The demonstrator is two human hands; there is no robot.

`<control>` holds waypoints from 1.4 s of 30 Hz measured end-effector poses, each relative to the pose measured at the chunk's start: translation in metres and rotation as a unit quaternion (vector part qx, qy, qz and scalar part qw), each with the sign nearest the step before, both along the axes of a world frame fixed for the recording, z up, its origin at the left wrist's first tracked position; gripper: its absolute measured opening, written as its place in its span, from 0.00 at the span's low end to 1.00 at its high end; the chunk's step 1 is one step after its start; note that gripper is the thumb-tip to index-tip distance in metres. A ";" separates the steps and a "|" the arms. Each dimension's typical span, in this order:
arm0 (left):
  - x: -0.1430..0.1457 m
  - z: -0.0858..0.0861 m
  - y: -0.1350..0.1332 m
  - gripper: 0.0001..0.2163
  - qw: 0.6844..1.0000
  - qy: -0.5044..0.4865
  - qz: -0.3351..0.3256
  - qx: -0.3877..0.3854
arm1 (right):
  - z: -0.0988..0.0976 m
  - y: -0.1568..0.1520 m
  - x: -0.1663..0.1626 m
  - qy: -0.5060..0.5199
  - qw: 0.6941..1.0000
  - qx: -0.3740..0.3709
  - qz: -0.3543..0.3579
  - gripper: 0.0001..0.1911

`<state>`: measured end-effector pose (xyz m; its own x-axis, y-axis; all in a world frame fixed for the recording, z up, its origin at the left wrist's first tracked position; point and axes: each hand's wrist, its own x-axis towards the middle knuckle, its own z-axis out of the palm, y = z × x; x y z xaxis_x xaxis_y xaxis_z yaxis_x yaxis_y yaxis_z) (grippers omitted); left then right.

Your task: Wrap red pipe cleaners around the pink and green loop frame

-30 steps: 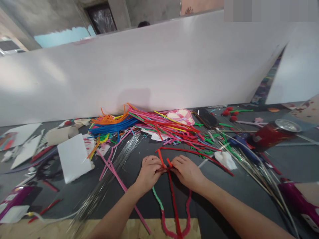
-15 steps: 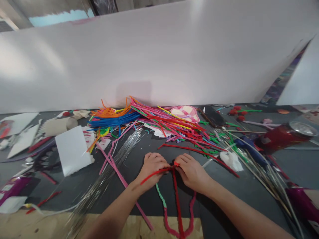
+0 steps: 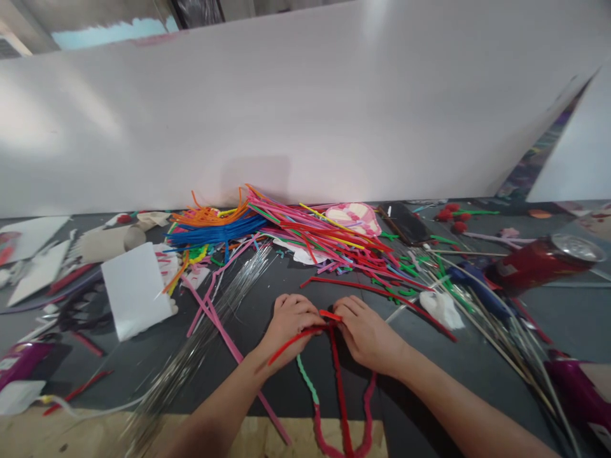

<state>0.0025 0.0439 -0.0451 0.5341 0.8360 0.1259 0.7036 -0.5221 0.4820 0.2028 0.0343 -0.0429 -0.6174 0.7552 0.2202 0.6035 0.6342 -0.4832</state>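
My left hand [image 3: 292,324] and my right hand [image 3: 367,331] meet at the middle of the table, both closed on a red pipe cleaner [image 3: 293,342]. One end of it trails back over my left wrist, and a short bent piece sticks up between my fingertips. From under my hands a straight red stem [image 3: 340,388] runs toward me. It joins a curved shape of twisted pipe cleaner, pink [image 3: 321,432] at the bottom and mint green [image 3: 308,380] on the upper left. My fingers hide the upper joint.
Behind my hands lies a heap of coloured pipe cleaners [image 3: 305,232]. Silver wires [image 3: 205,334] lie to the left, near a white card [image 3: 138,292]. On the right are a phone [image 3: 405,222], a red can [image 3: 544,262] and a blue glue gun [image 3: 477,289]. A white panel [image 3: 305,114] stands behind.
The short red end between my fingertips has shifted left and now lies bent across the gap. My hands have barely moved; the view has shifted slightly.
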 end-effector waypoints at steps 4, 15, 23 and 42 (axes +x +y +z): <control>0.001 0.004 -0.001 0.02 1.000 0.000 0.002 0.000 | 0.000 0.001 0.002 0.018 1.000 0.003 0.002 0.09; 0.001 0.007 -0.005 0.04 1.000 -0.018 0.021 -0.007 | -0.013 0.007 0.003 0.075 0.997 0.027 0.004 0.05; 0.003 0.010 -0.004 0.05 1.000 0.007 0.011 0.000 | -0.011 0.007 0.005 0.065 0.996 0.058 0.022 0.07; 0.004 0.005 -0.005 0.06 0.999 -0.016 0.031 -0.007 | -0.018 0.003 -0.004 -0.032 0.994 0.099 -0.044 0.06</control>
<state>0.0066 0.0391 -0.0397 0.4764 0.8696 0.1300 0.7185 -0.4703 0.5124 0.1990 0.0377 -0.0611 -0.5687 0.7525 0.3321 0.6865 0.6566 -0.3122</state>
